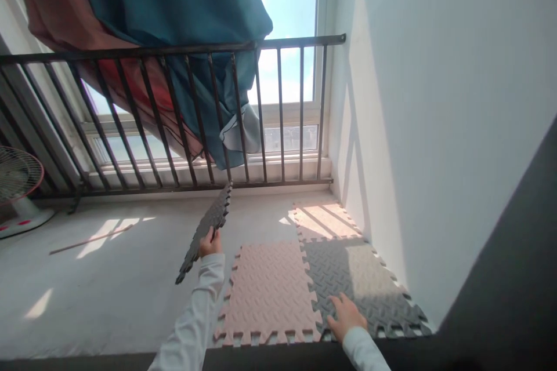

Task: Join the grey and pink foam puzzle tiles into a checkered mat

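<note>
My left hand (210, 243) grips a grey foam mat tile (202, 237) by its edge and holds it tilted, nearly edge-on, above the floor. My right hand (347, 316) rests with fingers spread on or just over a grey foam tile (333, 269) lying on the floor by the wall. Left of that tile, a pink foam tile (272, 290) lies flat, its toothed edge meeting the grey one. Behind the grey tile, against the railing side, lies another pink tile (324, 220), partly sunlit.
A black metal railing (300, 42) runs before the window, with a blue and pink curtain (174, 0) hanging over it. To the right rises a white wall (435, 98). A fan (20, 179) stands far left, and a thin stick (91, 239) lies on the floor (130, 295).
</note>
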